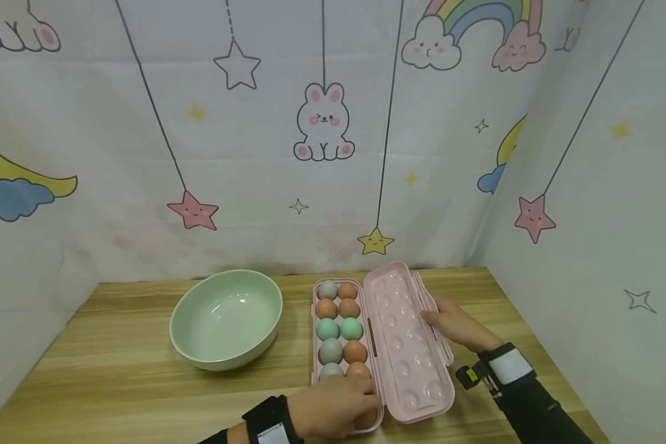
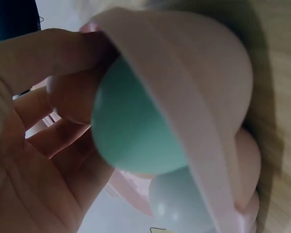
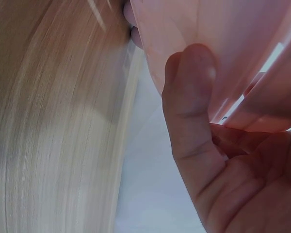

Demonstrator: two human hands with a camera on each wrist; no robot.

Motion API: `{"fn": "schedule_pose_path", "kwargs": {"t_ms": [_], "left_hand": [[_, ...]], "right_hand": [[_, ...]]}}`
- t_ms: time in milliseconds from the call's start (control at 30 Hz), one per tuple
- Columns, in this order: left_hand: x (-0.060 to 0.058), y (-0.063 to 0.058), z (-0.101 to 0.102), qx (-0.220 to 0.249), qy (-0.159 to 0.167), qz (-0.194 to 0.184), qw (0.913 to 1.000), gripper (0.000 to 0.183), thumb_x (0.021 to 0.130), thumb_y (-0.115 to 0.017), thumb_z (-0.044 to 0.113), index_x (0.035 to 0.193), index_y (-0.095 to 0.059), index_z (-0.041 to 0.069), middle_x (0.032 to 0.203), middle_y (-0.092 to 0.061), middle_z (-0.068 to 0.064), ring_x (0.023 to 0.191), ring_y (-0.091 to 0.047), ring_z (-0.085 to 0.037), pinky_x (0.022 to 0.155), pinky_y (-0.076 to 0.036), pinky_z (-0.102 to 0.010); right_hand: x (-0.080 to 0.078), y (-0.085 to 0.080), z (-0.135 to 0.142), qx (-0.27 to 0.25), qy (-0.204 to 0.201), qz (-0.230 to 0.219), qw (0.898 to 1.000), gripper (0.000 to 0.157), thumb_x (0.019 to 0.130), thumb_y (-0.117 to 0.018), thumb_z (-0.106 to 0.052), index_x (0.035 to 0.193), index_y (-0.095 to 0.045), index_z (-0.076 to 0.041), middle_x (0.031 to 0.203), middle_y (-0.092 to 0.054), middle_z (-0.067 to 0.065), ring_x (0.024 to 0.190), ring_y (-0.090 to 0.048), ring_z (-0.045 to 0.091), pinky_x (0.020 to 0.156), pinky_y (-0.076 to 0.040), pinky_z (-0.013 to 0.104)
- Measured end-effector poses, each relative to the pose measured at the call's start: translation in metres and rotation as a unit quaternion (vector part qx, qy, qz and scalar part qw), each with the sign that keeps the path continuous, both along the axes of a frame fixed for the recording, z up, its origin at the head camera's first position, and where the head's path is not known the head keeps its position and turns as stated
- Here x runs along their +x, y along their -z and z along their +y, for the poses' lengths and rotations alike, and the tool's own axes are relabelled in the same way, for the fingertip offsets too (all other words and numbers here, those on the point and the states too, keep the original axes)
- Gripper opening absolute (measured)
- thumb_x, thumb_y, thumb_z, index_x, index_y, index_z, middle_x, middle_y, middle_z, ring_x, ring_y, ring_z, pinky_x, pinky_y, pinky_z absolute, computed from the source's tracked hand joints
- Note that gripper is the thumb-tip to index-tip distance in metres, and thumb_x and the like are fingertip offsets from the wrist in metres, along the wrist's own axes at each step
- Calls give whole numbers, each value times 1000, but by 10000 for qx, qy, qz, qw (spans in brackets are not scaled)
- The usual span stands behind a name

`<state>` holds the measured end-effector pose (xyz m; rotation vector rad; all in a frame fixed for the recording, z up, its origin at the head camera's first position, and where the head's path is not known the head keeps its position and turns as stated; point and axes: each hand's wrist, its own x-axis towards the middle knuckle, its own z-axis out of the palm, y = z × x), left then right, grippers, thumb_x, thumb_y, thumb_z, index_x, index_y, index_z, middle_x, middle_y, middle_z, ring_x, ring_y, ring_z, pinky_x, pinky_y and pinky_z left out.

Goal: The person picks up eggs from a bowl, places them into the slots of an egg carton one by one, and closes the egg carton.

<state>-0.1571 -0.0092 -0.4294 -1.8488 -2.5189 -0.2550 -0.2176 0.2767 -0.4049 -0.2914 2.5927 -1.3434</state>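
Observation:
A pink plastic egg box lies open on the table, holding brown, grey and green eggs in two rows. Over its near end, my left hand hides several of the cells. In the left wrist view, the thumb and fingers close round a brown egg, beside a green egg seated at the box's rim. My right hand grips the outer edge of the folded-back lid. Seen from the right wrist, its thumb presses on the pink plastic.
A pale green bowl stands on the wooden table, left of the egg box. A white curtain with cartoon prints hangs behind the table and along its sides.

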Motion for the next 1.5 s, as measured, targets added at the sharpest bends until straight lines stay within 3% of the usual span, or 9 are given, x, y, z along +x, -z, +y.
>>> {"fn": "schedule_pose_path", "kwargs": {"t_ms": [267,533,900,1133,1267,1333,1400,1500], "left_hand": [[-2,3,3,-71,138,198,9997,27,79,-75,24,105,-66,23,98,-58,15,79,-48,4,63,-35,-9],[-2,4,5,-168,144,31,9997,24,80,-73,22,103,-67,23,97,-59,16,77,-46,4,62,-34,-9],[-3,5,6,-247,119,90,9996,28,79,-75,21,105,-66,23,100,-59,16,79,-47,3,64,-37,-10],[0,2,4,-85,180,114,9997,27,78,-74,19,103,-65,22,98,-58,15,79,-47,3,65,-36,-9],[1,-5,-1,392,-12,-32,9992,24,84,-68,18,108,-65,18,98,-58,12,84,-51,1,69,-38,-9],[0,-7,-4,926,-319,-133,9951,29,87,-64,18,115,-64,13,105,-60,7,92,-55,-3,75,-41,-12],[-3,-6,-8,1546,-788,-351,9842,37,89,-60,18,125,-60,8,119,-59,0,107,-56,-11,86,-44,-20],[-10,0,-16,2504,-1460,-1050,9513,45,92,-57,14,134,-51,1,133,-52,-10,122,-50,-21,98,-41,-33]], "right_hand": [[0,2,0,-4,-2,-2,10000,55,100,-41,-13,148,-25,10,133,-48,27,106,-57,29,84,-49,40],[0,1,-1,62,70,-37,9999,55,100,-40,-13,148,-24,9,133,-48,27,106,-58,29,85,-49,40],[2,-1,-2,84,61,-18,9999,55,100,-40,-12,148,-24,10,135,-46,29,109,-56,31,86,-48,42],[2,-1,-2,47,6,-34,10000,55,100,-40,-13,148,-23,10,135,-45,29,111,-56,32,87,-47,42],[1,-1,-2,4,-19,-52,10000,55,101,-40,-13,149,-23,9,135,-46,28,108,-57,30,86,-48,41],[1,-2,-1,-11,-18,-63,10000,56,101,-39,-13,149,-22,9,134,-46,28,108,-57,30,86,-48,41],[1,-2,-1,-13,-11,-65,10000,56,101,-39,-13,149,-22,9,135,-46,28,109,-57,30,87,-48,42],[1,-2,-1,2,-5,-57,10000,56,101,-40,-14,149,-23,9,136,-45,28,110,-56,31,87,-48,42]]}}
